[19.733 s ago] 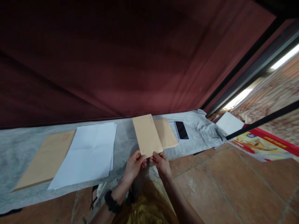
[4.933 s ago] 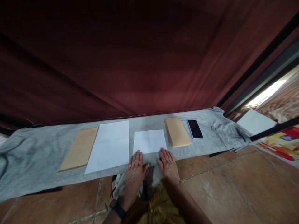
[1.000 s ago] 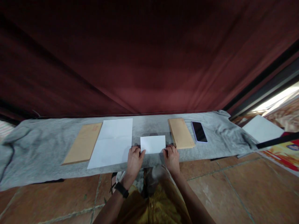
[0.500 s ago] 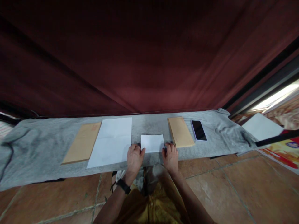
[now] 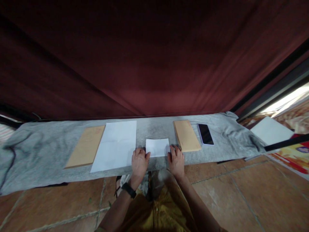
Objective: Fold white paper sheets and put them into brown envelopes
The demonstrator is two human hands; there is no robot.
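A small white piece of paper [image 5: 157, 147] lies flat before me on the grey cloth [image 5: 154, 129]; it looks folded, though its layers are hard to make out. My left hand [image 5: 140, 161] is at its lower left corner, thumb against the paper and fingers curled down beside it. At the lower right corner, my right hand [image 5: 177, 161] has its thumb and bent fingertips at the paper's edge. Larger white sheets [image 5: 116, 146] lie left of my left hand. A stack of brown envelopes [image 5: 187, 136] is just beyond my right fingers.
Another brown envelope stack [image 5: 85, 146] lies farther left, touching the white sheets. A phone [image 5: 205, 134] rests right of the nearer envelopes. Behind the narrow cloth-covered surface hangs a dark red curtain [image 5: 154, 80]. Tiled floor [image 5: 217, 193] shows below its front edge.
Both hands stay at the small paper's lower corners, and the right fingers have shifted only slightly. The whole view has moved by a few pixels.
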